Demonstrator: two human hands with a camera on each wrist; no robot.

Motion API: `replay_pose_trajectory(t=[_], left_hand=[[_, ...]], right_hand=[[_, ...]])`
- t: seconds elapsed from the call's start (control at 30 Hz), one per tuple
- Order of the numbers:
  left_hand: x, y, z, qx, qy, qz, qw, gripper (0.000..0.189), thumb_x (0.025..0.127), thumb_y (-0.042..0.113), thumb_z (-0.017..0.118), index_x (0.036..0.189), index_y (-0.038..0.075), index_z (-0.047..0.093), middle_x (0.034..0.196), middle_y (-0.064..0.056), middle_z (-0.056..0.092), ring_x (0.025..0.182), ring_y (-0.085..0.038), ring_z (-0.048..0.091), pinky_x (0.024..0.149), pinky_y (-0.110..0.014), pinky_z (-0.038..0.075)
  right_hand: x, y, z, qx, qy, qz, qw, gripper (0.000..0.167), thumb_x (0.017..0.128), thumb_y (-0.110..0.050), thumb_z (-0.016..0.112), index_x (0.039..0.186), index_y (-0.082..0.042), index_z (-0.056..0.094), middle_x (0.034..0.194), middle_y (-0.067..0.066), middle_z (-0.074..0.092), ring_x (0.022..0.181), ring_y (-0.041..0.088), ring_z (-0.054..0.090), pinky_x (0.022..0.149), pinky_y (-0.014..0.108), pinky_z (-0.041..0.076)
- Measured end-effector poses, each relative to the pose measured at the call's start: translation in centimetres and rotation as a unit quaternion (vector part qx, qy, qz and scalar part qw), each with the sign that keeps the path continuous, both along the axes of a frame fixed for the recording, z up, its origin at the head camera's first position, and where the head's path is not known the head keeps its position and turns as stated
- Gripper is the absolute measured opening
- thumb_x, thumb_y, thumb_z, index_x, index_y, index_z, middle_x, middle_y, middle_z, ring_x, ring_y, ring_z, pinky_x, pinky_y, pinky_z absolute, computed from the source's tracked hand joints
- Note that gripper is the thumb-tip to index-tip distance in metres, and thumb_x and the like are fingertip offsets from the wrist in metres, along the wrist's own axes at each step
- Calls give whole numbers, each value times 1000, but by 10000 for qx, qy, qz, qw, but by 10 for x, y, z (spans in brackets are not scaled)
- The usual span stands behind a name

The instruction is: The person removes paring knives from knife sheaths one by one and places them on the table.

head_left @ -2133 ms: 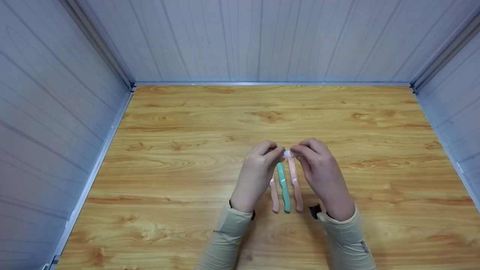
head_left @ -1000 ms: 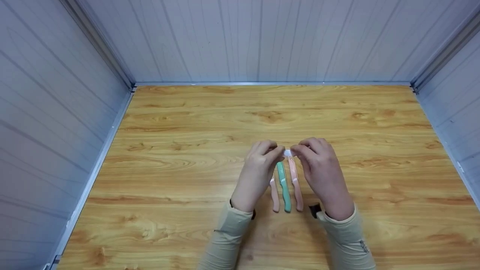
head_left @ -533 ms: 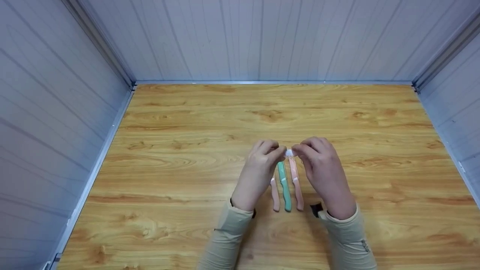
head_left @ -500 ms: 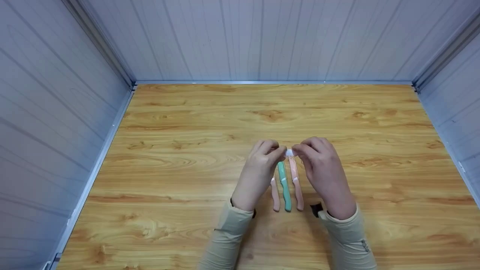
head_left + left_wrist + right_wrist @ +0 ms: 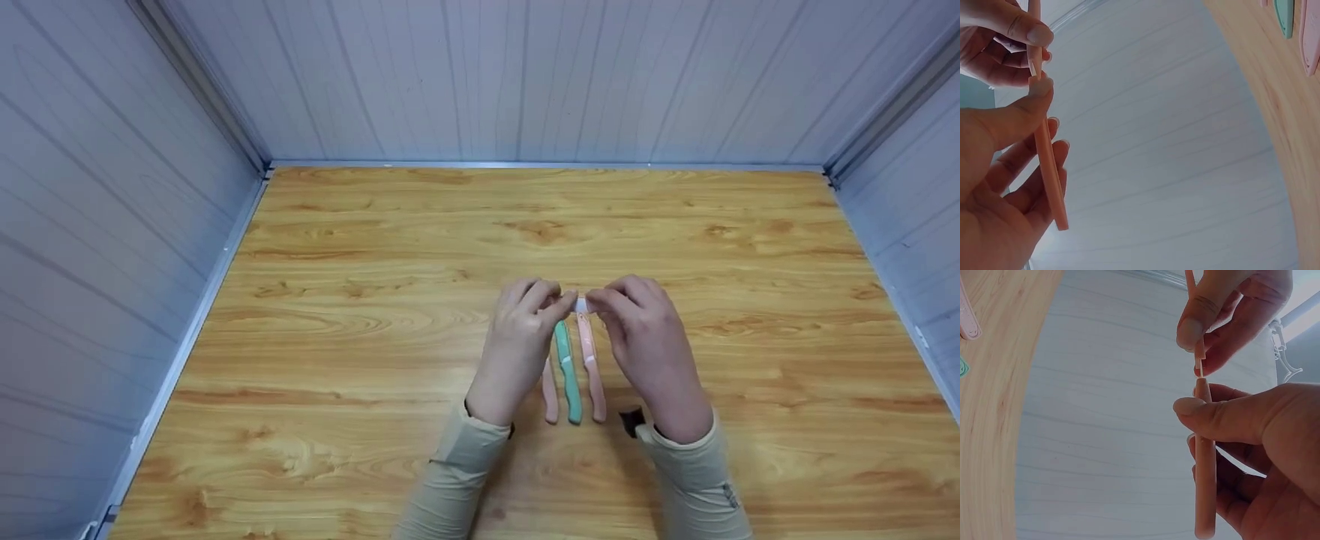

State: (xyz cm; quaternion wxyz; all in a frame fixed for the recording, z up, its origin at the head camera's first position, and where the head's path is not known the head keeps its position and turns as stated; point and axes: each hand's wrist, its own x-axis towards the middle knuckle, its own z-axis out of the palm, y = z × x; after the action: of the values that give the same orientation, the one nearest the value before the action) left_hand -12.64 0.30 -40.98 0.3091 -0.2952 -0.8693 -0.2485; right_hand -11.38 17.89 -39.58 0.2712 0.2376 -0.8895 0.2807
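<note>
Both hands hold a peach-coloured knife above the table. My left hand (image 5: 519, 330) pinches its slim sheath (image 5: 1051, 180), thumb on one side and fingers behind. My right hand (image 5: 649, 337) grips the rounded handle (image 5: 1205, 484) between thumb and fingers. A short white stretch of blade (image 5: 581, 304) shows between the hands; the rest of it is hidden. Below them lie a green knife (image 5: 570, 379) and a pink knife (image 5: 591, 367), both sheathed. Another pink knife (image 5: 550, 397) lies to their left, its upper part hidden by the left hand.
The wood-grain table (image 5: 337, 337) is enclosed by pale panel walls at the back (image 5: 487, 82), left (image 5: 97, 225) and right (image 5: 911, 247). A dark piece (image 5: 631, 420) projects from the right cuff.
My left hand has shifted slightly right and its thumb has moved along the knife. The right hand has barely moved. The three knives on the table stay in place.
</note>
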Motion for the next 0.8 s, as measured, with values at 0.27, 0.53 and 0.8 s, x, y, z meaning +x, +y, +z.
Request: replay_pose_trajectory(t=[0.27, 0.53, 0.8], left_hand=[[-1, 2, 0, 82, 28, 101, 9999, 16, 90, 11, 67, 103, 13, 76, 98, -1, 63, 95, -18, 54, 85, -31, 44], [-2, 1, -3, 229, -116, -68, 9996, 12, 88, 14, 69, 98, 14, 76, 95, 1, 63, 92, -17, 55, 83, -31, 44], [-3, 1, -5, 33, 48, 213, 9998, 11, 87, 16, 68, 96, 15, 75, 94, 0, 64, 90, -17, 56, 83, -31, 45]], right_hand=[[0, 1, 0, 85, -39, -88, 9999, 14, 83, 3, 71, 95, -3, 72, 88, 5, 59, 81, 22, 53, 70, 34, 43], [-2, 2, -3, -25, 0, -21, 10000, 12, 83, 2, 70, 93, -3, 72, 86, 4, 59, 80, 23, 53, 69, 34, 42], [-2, -1, -3, 257, -58, -130, 9996, 12, 83, 1, 71, 94, -4, 72, 85, 4, 58, 78, 21, 52, 67, 32, 43]])
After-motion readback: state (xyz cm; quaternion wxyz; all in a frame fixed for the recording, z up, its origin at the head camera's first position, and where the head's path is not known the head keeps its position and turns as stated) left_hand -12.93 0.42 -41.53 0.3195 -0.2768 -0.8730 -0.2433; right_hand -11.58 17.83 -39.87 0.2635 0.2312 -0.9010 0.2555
